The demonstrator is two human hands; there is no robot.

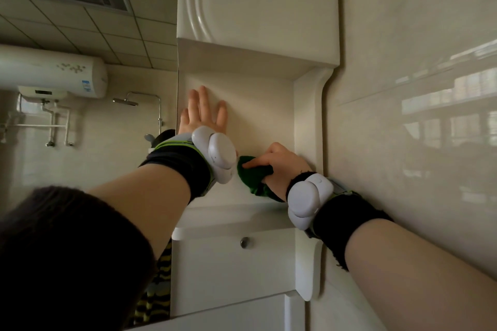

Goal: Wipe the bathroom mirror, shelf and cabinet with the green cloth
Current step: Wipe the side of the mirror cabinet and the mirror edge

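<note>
Mirror (88, 115) at far left, reflecting a water heater and shower; nothing touches it.

Left hand (203, 113) lies flat on the back panel of the open niche, near the mirror edge. Its fingers (201, 99) are spread straight, pointing up, and hold nothing. It looks like a brace.

Green cloth (251, 174) is bunched, low on the same panel, just above the shelf (231, 212). It sits just right of the left wrist's white tracker (215, 150). The wad's long axis runs from the fingertips down-right toward the right wrist.

Right hand (285, 164) grips the cloth, fingers (265, 160) curled round it, index laid along the top and pointing left. The cloth leads the hand on its left side.

Key relation: the right hand is tucked into the niche's lower right corner by the cabinet side post (309, 115), so the free panel lies left and up. A leftward stroke likely meets the left wrist at once; up, or down onto the shelf, looks freer.

Cabinet door (255, 0) above and drawer knob (244, 242) below are well apart from the cloth. Glossy tiled wall (403, 115) on the right.
</note>
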